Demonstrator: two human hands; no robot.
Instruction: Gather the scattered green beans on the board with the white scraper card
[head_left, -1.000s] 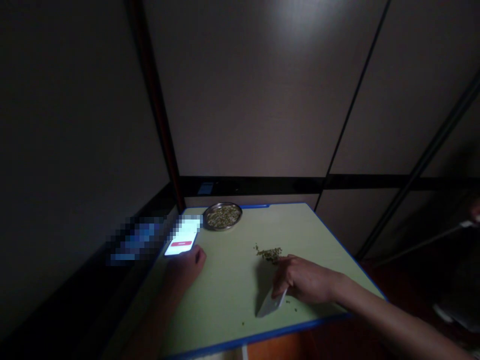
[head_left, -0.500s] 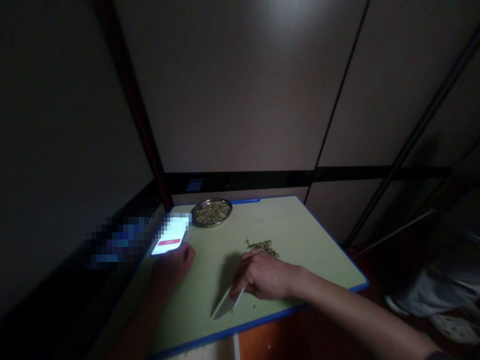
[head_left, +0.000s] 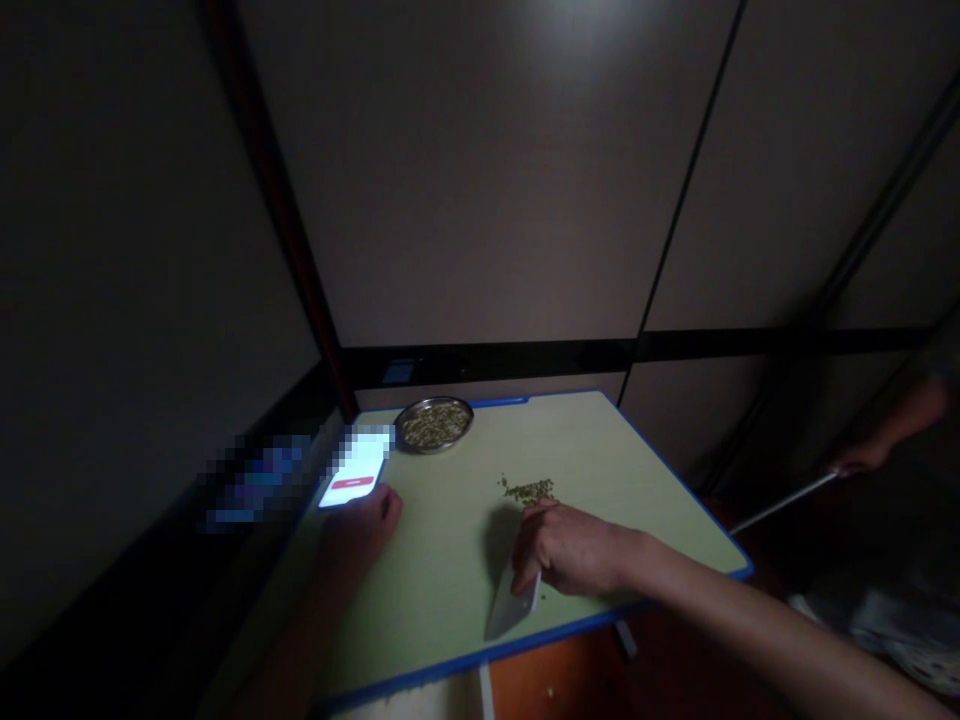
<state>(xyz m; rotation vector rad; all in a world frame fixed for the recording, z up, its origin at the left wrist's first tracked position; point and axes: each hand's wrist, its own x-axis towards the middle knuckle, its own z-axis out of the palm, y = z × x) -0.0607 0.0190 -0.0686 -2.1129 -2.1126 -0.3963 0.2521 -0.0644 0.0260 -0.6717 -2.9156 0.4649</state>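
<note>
My right hand [head_left: 559, 550] is closed on a thin, flat white card [head_left: 510, 608], whose lower edge slants toward the near side of the board. Just beyond its knuckles lies a small loose pile of greenish grains [head_left: 531, 490], partly hidden by the hand. My left hand [head_left: 367, 520] rests in a loose fist on the left side of the pale green board [head_left: 442, 560]. Next to it is a lit phone [head_left: 356, 470]; whether the fist touches the phone is unclear. A round metal plate [head_left: 401, 440] of similar grains [head_left: 435, 424] stands at the back left.
Blue edging [head_left: 480, 657] borders the board. Cabinet panels [head_left: 480, 200] rise behind it. At right, another person's hand [head_left: 862, 458] grips a thin stick [head_left: 787, 498] beside the board's corner. Below the near edge is an orange-brown surface [head_left: 555, 680].
My right hand has shifted right with the white card, which stands steeper. The view has swung slightly. Another person's hand on the stick has come into sight at right.
</note>
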